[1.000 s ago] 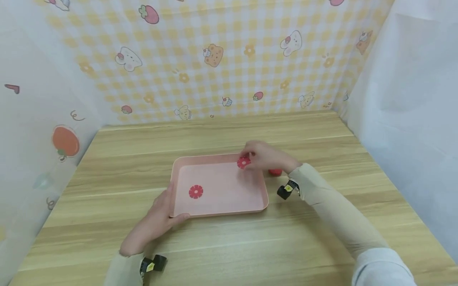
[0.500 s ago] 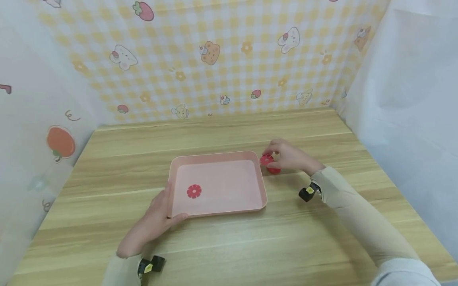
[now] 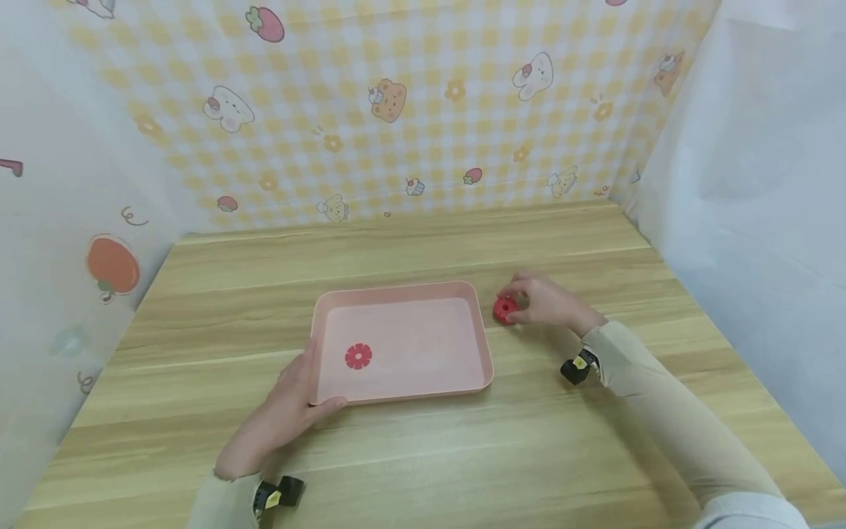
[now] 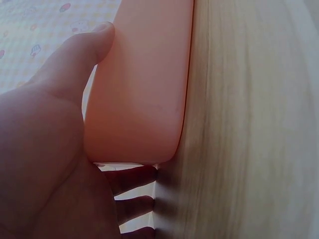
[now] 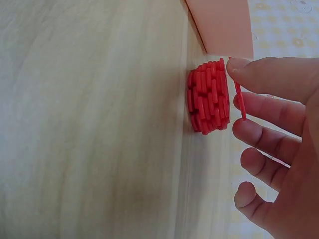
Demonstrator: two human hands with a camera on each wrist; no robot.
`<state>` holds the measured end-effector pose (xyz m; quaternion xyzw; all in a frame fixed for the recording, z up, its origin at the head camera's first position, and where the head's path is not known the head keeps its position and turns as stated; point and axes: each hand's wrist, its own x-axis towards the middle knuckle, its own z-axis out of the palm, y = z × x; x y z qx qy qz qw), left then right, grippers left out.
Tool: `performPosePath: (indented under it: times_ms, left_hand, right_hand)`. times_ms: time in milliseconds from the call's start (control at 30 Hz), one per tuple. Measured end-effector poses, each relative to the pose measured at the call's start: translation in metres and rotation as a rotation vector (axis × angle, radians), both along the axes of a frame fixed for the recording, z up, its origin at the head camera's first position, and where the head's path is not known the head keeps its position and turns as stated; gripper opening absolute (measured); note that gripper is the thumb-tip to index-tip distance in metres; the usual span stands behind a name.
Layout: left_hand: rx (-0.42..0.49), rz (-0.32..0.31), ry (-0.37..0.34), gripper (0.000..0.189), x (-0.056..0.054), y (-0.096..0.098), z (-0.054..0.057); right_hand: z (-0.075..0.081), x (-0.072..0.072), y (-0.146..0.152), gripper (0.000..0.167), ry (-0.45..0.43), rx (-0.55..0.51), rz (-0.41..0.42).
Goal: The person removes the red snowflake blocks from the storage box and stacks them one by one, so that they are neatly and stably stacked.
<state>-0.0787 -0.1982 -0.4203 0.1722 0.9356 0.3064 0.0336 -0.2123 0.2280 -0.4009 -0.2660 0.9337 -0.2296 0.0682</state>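
Observation:
My right hand (image 3: 545, 303) pinches a thin red notched disc (image 5: 241, 104) by its edge between thumb and fingers. Just beneath it stands a short stack of the same red notched discs (image 5: 209, 97), right of the pink tray (image 3: 403, 345). A narrow gap shows between the held disc and the top of the stack in the right wrist view. Another red notched disc (image 3: 359, 356) lies flat in the tray, left of its middle. My left hand (image 3: 284, 404) rests against the tray's near left corner, thumb along the front wall (image 4: 144, 84) and fingers along the left side.
Tray and stack stand on a wood-grain table (image 3: 423, 463). A yellow checked cloth with cartoon prints (image 3: 423, 110) hangs along the back edge. White sheets (image 3: 747, 147) close off both sides.
My right hand has moved right with the red disc, from over the tray's far right corner to over the stack. The left hand stays at the tray's corner.

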Motion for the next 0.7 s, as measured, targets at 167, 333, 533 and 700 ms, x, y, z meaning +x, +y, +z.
performPosePath:
  times_ms: [167, 333, 533, 700]
  left_hand:
    - [0.001, -0.008, 0.008, 0.109, -0.001, 0.001, -0.002]
    - [0.003, -0.013, 0.024, 0.108, -0.001, 0.0, -0.002]
    - [0.003, -0.006, 0.017, 0.108, 0.0, -0.001, -0.001]
    - [0.007, -0.002, 0.008, 0.108, 0.001, 0.0, 0.0]
  right_hand:
    - [-0.003, 0.001, 0.001, 0.046, 0.02, 0.002, 0.004]
    - [0.003, 0.001, -0.005, 0.043, 0.041, 0.001, 0.016]
    - [0.017, 0.001, -0.024, 0.033, 0.043, -0.009, 0.065]
    - [0.023, -0.001, -0.039, 0.029, 0.025, -0.014, 0.092]
